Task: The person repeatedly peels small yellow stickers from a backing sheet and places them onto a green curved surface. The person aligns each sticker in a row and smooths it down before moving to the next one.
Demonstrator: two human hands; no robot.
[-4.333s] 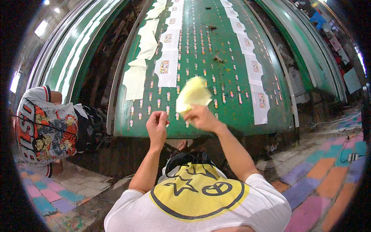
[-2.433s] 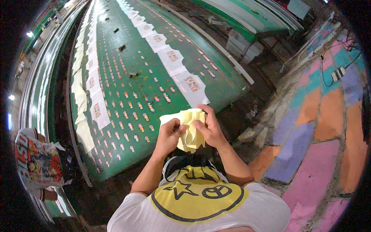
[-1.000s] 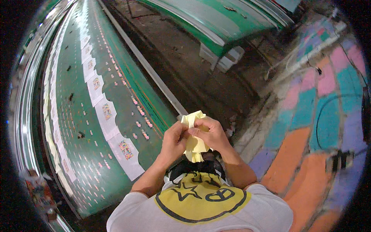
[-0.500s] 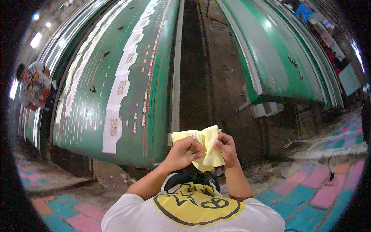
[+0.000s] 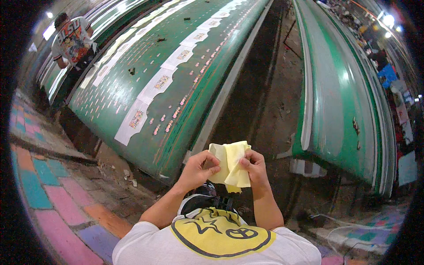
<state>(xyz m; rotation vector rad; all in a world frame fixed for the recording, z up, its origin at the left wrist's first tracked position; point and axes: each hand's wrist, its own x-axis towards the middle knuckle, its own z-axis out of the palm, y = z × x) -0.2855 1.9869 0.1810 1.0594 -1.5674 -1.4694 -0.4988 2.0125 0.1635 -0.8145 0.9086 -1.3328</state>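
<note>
A pale yellow piece of cloth (image 5: 230,163), loosely folded, is held up in front of my chest. My left hand (image 5: 199,168) pinches its left side between thumb and fingers. On the other side, my right hand (image 5: 255,167) grips the cloth with the thumb pressed on its front. Folds hang down between the two hands, and the parts behind my fingers are hidden. Beyond my left hand, a long green table (image 5: 132,152) carries a row of white printed fabric pieces (image 5: 150,90) laid end to end.
Another long green table (image 5: 324,97) runs along the right, with a dark walkway (image 5: 251,101) between the two. A person (image 5: 75,42) stands beyond the left table. Colourful painted bricks (image 5: 66,194) cover the floor at lower left. A pale cable (image 5: 329,229) lies at lower right.
My view has swung to the left, so the tables appear slanted and the other person shows more fully. The cloth has been turned and gathered a little between my hands, both still gripping it.
</note>
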